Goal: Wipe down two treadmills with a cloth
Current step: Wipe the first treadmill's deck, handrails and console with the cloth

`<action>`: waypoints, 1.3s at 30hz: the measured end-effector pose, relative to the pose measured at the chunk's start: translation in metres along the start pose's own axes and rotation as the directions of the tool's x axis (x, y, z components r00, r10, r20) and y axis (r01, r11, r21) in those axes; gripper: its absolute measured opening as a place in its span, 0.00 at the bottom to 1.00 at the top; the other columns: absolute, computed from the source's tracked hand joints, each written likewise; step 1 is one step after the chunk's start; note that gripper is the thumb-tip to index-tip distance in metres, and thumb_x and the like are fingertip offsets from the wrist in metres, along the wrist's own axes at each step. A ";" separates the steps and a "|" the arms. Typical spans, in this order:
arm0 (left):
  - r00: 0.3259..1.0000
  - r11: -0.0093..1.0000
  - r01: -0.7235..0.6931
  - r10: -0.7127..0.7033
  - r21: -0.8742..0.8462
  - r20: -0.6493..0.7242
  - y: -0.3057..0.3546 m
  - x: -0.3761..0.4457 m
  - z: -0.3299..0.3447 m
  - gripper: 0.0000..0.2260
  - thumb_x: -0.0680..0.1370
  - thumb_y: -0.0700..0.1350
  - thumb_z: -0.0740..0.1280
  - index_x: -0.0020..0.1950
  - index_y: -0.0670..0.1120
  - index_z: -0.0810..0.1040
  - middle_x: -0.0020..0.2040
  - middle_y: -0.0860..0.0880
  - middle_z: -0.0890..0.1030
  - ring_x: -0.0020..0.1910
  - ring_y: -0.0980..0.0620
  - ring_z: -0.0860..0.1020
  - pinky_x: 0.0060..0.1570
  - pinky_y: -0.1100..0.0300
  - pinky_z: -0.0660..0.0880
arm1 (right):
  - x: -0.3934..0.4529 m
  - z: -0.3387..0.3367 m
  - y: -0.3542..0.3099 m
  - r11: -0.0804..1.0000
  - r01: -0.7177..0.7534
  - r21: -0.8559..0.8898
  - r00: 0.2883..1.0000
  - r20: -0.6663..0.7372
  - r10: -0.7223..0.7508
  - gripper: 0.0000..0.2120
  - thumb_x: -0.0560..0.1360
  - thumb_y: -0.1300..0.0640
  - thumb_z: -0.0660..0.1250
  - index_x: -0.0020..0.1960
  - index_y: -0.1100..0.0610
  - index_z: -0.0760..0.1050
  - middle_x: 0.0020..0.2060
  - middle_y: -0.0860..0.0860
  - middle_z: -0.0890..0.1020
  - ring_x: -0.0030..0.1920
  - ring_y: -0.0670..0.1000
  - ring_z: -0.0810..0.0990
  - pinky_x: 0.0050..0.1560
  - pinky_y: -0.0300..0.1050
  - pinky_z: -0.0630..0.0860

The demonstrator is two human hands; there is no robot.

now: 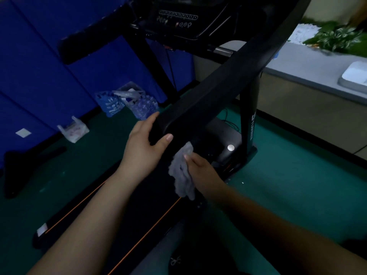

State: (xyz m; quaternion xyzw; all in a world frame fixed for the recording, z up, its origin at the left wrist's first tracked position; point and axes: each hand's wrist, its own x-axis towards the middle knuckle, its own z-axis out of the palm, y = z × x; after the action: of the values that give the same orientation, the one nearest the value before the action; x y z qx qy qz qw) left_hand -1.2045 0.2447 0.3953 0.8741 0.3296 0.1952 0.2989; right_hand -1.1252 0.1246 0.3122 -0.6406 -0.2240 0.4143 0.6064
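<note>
A black treadmill fills the middle of the head view, its right handrail [214, 90] slanting from the upper right down to the centre. My left hand [145, 143] grips the near end of that handrail, thumb over the top. Just below the rail's end, my right hand [200, 167] holds a crumpled grey cloth [182, 171] against the underside of the rail; part of the cloth hangs down. The console [176, 18] with its buttons shows at the top. The belt deck [123, 211] with orange lines runs under my arms.
Blue padded wall panels [39, 56] stand on the left, with plastic bags of water bottles [127, 102] and a white bag [73, 130] at their foot. Green floor [297, 195] surrounds the treadmill. A grey counter [309, 70] with plants [335, 36] lies at the upper right.
</note>
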 end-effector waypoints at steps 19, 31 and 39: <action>0.926 0.142 0.376 -0.100 -0.916 0.365 -0.034 0.014 -0.070 0.13 0.81 0.53 0.57 0.58 0.50 0.77 0.49 0.51 0.84 0.46 0.53 0.83 0.46 0.57 0.78 | 0.002 0.063 -0.092 0.595 0.407 -0.693 0.559 -0.326 -0.762 0.14 0.77 0.49 0.60 0.57 0.52 0.79 0.60 0.51 0.74 0.64 0.48 0.71 0.67 0.43 0.66; 0.914 0.651 -0.089 0.354 -0.754 0.197 -0.070 0.036 0.019 0.19 0.80 0.49 0.55 0.69 0.65 0.59 0.68 0.63 0.63 0.67 0.67 0.64 0.63 0.75 0.62 | 0.045 0.060 -0.086 0.933 0.011 -0.360 0.475 -0.819 -0.322 0.17 0.79 0.53 0.61 0.67 0.55 0.68 0.60 0.52 0.76 0.60 0.47 0.74 0.64 0.42 0.70; 0.767 0.442 0.373 0.347 -0.816 0.539 -0.078 0.075 0.030 0.10 0.81 0.55 0.57 0.59 0.65 0.73 0.60 0.65 0.76 0.62 0.66 0.72 0.68 0.59 0.64 | 0.060 0.061 -0.103 0.948 -0.031 -0.318 0.436 -0.857 -0.273 0.16 0.77 0.54 0.65 0.63 0.53 0.67 0.59 0.51 0.76 0.59 0.50 0.76 0.64 0.52 0.74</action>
State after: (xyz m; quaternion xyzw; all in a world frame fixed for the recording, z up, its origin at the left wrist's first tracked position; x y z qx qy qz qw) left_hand -1.1709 0.3321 0.3333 0.5855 0.0586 0.0254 0.8082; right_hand -1.1187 0.2251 0.4001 -0.8243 0.0254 -0.0673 0.5616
